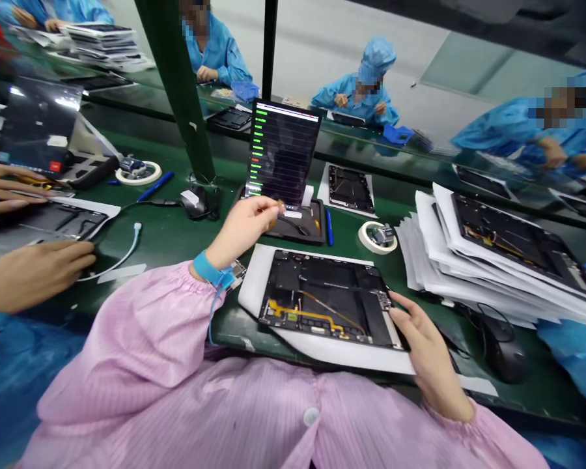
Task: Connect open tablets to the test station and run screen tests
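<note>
An opened tablet (pixel 332 293) with a black shell, bare inner parts and a yellow flex cable lies on white sheets (pixel 342 352) before me. My right hand (pixel 427 345) grips its right edge, fingertips by a small circuit board. Beyond the tablet, a lit display panel (pixel 286 150) with rows of green text and one red row leans upright in a black tray (pixel 297 228). My left hand (pixel 244 225), with a blue wrist strap (pixel 212 270), is closed in a pinch at the panel's lower edge. What sits between its fingertips is too small to make out.
On the right stand a stack of paper-layered tablet shells (pixel 478 260) and a black mouse (pixel 502 352). A tape roll (pixel 378 238), a blue pen (pixel 329 227) and another opened tablet (pixel 350 189) lie behind. A co-worker's hands (pixel 34 273) are at left; other people sit beyond the glass.
</note>
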A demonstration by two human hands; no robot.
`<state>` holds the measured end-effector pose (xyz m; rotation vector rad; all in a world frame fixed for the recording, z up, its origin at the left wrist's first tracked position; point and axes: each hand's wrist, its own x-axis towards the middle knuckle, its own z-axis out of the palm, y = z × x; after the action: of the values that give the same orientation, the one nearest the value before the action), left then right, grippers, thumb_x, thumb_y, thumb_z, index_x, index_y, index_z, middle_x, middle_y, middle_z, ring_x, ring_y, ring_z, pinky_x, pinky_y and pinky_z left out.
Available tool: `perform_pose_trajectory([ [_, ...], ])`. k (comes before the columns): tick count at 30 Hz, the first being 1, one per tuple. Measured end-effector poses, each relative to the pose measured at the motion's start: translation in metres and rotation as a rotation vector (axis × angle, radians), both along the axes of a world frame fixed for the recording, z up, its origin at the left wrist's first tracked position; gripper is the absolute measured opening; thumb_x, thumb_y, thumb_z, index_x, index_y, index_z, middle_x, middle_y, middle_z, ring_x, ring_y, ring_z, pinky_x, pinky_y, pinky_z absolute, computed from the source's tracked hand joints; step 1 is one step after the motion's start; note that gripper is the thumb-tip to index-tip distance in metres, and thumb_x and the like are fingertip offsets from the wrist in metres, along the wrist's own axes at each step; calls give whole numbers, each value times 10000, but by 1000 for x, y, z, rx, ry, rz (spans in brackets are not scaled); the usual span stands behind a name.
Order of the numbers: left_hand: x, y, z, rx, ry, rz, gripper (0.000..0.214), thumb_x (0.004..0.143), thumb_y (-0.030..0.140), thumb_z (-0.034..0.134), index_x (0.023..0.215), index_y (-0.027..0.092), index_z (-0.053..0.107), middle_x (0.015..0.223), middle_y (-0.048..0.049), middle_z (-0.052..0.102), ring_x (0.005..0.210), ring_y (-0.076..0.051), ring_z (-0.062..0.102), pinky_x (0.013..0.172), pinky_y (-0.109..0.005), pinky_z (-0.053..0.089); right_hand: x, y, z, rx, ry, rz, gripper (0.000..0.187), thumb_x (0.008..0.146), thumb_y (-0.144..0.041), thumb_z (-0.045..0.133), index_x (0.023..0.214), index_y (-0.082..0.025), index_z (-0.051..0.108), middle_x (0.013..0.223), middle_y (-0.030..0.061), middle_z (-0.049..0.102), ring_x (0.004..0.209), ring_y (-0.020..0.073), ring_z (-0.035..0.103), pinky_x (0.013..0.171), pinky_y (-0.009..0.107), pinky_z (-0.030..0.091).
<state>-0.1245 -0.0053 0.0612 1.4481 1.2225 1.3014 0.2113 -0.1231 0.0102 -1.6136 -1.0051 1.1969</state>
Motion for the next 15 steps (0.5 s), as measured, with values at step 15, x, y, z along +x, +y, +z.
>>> perform_pose_trajectory([
  [15, 23, -7, -31, -360, 594, -542, 110, 654, 159, 621, 698, 146, 721, 691, -28, 708, 630, -146, 604, 567, -225, 424, -118, 74, 4, 517, -776, 858, 52, 849, -164, 630, 849, -193, 587, 839, 29, 600, 837, 194, 521, 772, 331, 413],
])
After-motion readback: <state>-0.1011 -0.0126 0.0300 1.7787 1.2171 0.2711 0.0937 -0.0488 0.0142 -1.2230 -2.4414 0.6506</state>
